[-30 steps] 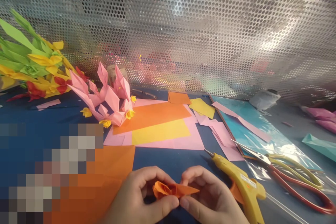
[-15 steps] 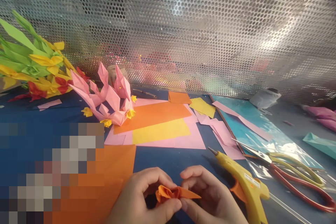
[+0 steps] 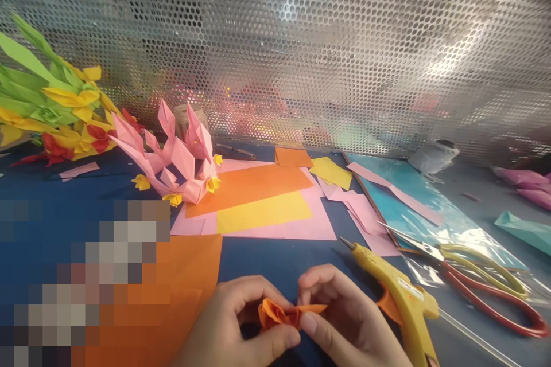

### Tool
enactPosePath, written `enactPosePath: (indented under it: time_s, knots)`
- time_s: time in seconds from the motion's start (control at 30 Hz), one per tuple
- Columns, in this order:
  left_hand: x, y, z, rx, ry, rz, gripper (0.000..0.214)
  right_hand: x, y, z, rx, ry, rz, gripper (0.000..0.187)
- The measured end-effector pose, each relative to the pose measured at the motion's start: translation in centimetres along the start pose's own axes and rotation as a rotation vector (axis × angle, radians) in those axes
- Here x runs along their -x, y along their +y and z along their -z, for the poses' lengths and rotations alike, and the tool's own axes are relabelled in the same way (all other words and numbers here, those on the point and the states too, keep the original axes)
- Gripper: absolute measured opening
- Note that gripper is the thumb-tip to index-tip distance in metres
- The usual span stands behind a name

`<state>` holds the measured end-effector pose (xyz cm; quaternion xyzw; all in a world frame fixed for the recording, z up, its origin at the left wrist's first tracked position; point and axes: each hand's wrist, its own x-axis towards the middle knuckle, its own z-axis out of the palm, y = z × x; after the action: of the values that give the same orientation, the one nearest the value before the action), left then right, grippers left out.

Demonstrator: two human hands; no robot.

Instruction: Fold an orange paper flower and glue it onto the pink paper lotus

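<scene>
Low in the middle of the head view, both hands pinch a small orange folded paper flower. My left hand is closed on its curled, ruffled end, thumb in front and fingers behind. With thumb and fingertips, my right hand grips the pointed end, whose tip sticks out to the right. The flower's underside is hidden by my thumbs. A yellow glue gun lies just right of my right hand, nozzle pointing away to the left. Left of my left hand is a large orange paper sheet.
Scissors with red and yellow handles lie at the right, over a teal plastic-wrapped pack. Beyond my hands are stacked pink, orange and yellow papers and a pink folded-paper crown. Paper flowers stand left; a perforated metal panel rises behind.
My right thumb has moved up onto the front of the flower's pointed end, and the right fingers have shifted slightly. My left hand keeps its pinch. The view has tilted a little.
</scene>
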<state>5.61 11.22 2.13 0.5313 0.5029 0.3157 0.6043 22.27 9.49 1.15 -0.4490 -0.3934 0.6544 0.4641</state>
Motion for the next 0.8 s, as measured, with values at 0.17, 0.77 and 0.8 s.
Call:
enactPosePath:
  time_s: [0.17,0.77,0.8]
  knots:
    - [0.2,0.5,0.1,0.114,-0.036,0.081,0.012,-0.6,0.3,0.8,-0.119,-0.072,-0.117,0.033]
    - [-0.4,0.4,0.9,0.382,-0.197,0.106,0.037,-0.4,-1.0,0.3,0.043,-0.002,-0.072,0.021]
    - [-0.4,0.4,0.9,0.383,-0.203,0.112,0.036,-0.6,-0.8,0.5,0.025,-0.027,-0.093,0.022]
